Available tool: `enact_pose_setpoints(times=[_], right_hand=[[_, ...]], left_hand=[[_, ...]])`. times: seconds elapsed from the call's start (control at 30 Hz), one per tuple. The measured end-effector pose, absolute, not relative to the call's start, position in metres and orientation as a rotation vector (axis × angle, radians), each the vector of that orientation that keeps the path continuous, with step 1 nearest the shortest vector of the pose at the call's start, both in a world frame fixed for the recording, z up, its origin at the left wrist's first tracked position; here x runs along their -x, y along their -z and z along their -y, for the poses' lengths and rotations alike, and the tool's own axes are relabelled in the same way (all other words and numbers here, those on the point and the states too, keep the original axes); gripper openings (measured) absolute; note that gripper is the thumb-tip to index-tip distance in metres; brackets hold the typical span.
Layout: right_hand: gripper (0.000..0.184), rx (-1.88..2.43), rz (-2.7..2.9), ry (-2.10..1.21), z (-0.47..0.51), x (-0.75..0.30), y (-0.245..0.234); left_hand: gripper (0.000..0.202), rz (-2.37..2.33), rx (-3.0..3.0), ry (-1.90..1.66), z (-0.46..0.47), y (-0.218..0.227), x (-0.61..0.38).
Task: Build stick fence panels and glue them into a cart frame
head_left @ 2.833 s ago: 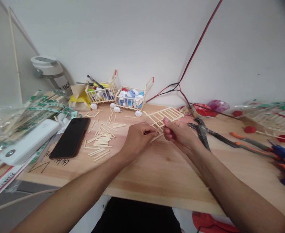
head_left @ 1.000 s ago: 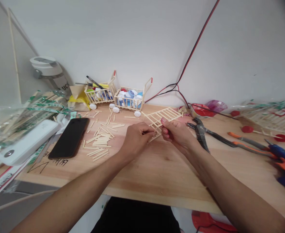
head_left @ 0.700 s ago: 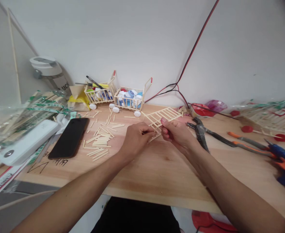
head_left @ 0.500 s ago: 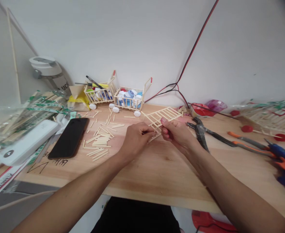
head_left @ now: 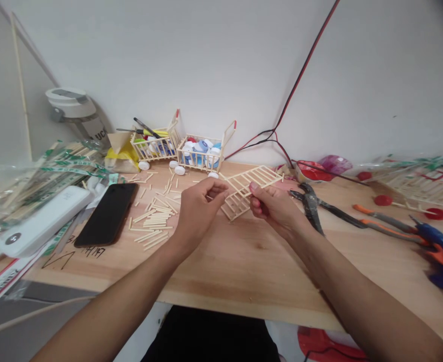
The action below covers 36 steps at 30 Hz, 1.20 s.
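Note:
My right hand (head_left: 276, 208) is closed on the near corner of a ladder-like frame of thin wooden sticks (head_left: 257, 177), held just above the wooden table (head_left: 244, 271). A second, smaller panel of that frame (head_left: 235, 206) hangs down to the left of my fingers. My left hand (head_left: 197, 208) hovers just left of the frame and does not touch it. Its thumb and fingertips are drawn together in a loose pinch, and I cannot see what, if anything, is between them. A pile of short cut sticks (head_left: 156, 219) lies to its left.
Two small stick carts (head_left: 159, 146) (head_left: 202, 153) with bottle caps stand at the wall. A black phone (head_left: 108, 213) and white power bank (head_left: 42, 221) lie left. Pliers (head_left: 314, 201), a blue glue gun (head_left: 440, 251) and red caps (head_left: 382, 200) lie right.
My left hand has let go of the stick frame and drawn back to the left. The frame's lower panel now shows. My right hand has kept its grip and place.

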State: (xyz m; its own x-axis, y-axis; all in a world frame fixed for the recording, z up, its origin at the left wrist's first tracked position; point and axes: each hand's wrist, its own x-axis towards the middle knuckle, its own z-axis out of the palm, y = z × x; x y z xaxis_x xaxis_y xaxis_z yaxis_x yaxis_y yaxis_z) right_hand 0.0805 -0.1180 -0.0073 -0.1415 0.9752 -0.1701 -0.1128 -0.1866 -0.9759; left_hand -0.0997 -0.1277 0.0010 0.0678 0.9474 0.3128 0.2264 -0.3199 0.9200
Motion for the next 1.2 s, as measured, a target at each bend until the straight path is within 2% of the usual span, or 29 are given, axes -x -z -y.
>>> enact_pose_setpoints(times=[0.13,0.37,0.73,1.2], right_hand=[[0.048,1.162,1.13,-1.481,0.118,-0.081,0.007],[0.048,1.154,1.128,-1.472,0.117,-0.08,0.008],[0.05,1.155,1.169,-1.472,0.115,-0.082,0.01],[0.052,1.154,1.22,-1.448,0.117,-0.079,0.005]], left_hand=[[0.012,-1.108,-1.524,-1.229,0.126,0.004,0.098],[0.029,-1.001,-1.24,-1.113,0.12,0.012,0.097],[0.025,-0.594,-0.805,-0.98,0.111,0.018,0.085],[0.026,-0.606,-0.805,-0.96,0.108,0.015,0.086]])
